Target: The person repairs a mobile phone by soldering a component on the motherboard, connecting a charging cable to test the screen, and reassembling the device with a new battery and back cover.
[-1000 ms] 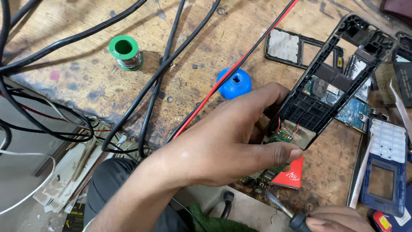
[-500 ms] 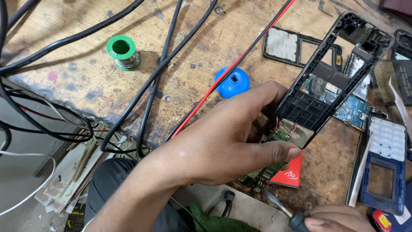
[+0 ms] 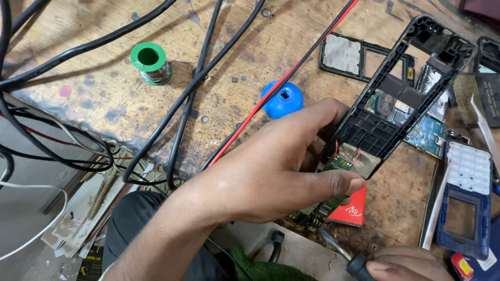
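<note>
Both hands are closed on things: the left hand [image 3: 271, 171] pinches the lower end of a black phone frame [image 3: 401, 99] between thumb and fingers, holding it tilted up off the bench [image 3: 94, 88], while the right hand [image 3: 406, 263], only partly in view at the bottom edge, grips the dark handle of a screwdriver [image 3: 344, 255] whose shaft points up toward a green circuit board [image 3: 320, 211] just under the left thumb. A red card [image 3: 351, 211] lies touching that board on its right. Just beyond the left fingers sits a blue round cap [image 3: 283, 100], and a red wire [image 3: 281, 83] with black cables [image 3: 192, 88] runs diagonally past it, partly hidden by the left wrist. Farther off to the left stands a green solder spool [image 3: 150, 62]. Right of the frame lie a blue circuit board [image 3: 427, 132] and a blue keypad cover [image 3: 466, 200]; another black frame [image 3: 359, 57] rests behind.
</note>
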